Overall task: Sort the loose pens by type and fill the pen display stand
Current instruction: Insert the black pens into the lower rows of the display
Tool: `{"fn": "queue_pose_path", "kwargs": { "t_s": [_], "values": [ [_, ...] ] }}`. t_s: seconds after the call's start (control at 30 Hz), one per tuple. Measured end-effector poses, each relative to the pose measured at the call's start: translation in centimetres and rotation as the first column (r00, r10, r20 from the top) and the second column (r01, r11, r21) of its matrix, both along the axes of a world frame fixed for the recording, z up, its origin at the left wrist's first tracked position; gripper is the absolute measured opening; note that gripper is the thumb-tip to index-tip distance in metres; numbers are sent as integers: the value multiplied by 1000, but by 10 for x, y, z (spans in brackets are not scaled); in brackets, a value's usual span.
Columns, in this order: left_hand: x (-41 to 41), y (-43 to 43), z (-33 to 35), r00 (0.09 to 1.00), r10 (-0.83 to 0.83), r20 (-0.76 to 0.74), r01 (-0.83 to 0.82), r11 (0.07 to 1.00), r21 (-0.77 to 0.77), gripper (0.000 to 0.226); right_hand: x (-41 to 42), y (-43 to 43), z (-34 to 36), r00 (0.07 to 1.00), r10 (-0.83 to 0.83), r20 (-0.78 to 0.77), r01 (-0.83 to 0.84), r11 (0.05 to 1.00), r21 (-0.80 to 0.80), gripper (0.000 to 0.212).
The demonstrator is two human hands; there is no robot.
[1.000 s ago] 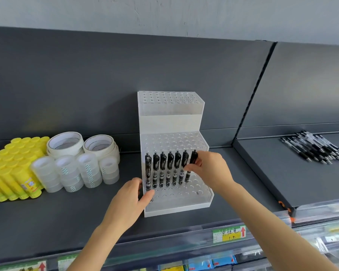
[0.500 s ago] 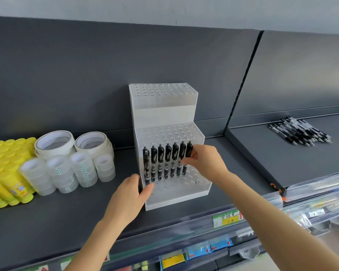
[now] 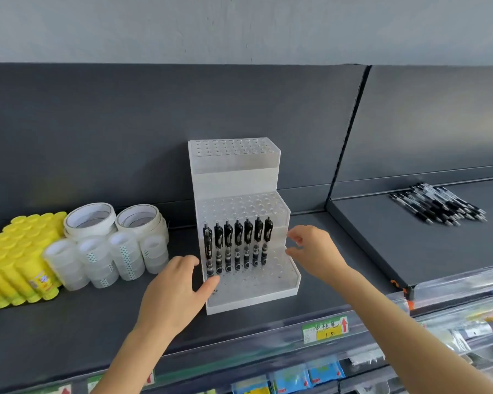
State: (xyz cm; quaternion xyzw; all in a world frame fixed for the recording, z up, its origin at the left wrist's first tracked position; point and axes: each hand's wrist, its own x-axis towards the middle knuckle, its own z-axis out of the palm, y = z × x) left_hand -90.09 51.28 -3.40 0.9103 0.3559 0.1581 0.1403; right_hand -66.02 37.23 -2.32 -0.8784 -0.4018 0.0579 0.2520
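A clear stepped pen display stand [image 3: 256, 291] stands on the dark shelf. Several black pens [image 3: 237, 245] stand upright in a row in its lowest tier. My left hand [image 3: 177, 291] rests against the stand's left front corner, thumb on the front wall. My right hand [image 3: 313, 248] hovers just right of the stand, fingers loosely spread and holding nothing. A heap of loose black pens [image 3: 439, 204] lies on the neighbouring shelf at the far right.
White tape rolls [image 3: 90, 220] and clear tape stacks [image 3: 103, 260] sit left of the stand, with yellow glue sticks [image 3: 17, 260] beyond them. A shelf divider [image 3: 345, 149] separates the right shelf. Price labels [image 3: 325, 329] run along the front edge.
My right hand has let go of the rightmost pen, which now stands in the row, and has drawn back to the right. The left hand stays at the stand.
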Motion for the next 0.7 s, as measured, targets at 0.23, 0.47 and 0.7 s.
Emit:
{"fn": "queue_pose_path", "kwargs": {
  "t_s": [0.23, 0.47, 0.7],
  "values": [
    [35, -66, 44, 981, -95, 167, 68, 985, 161, 34, 38, -52, 9, 998, 55, -4, -55, 998, -24, 31],
    [138, -155, 44, 973, -170, 156, 160, 984, 78, 35, 101, -143, 15, 996, 84, 6, -84, 996, -3, 21],
    [237, -242, 32, 959, -247, 139, 252, 968, -15, 28, 170, -239, 14, 1000, -11, -19, 11, 1000, -6, 31]
  ]
}}
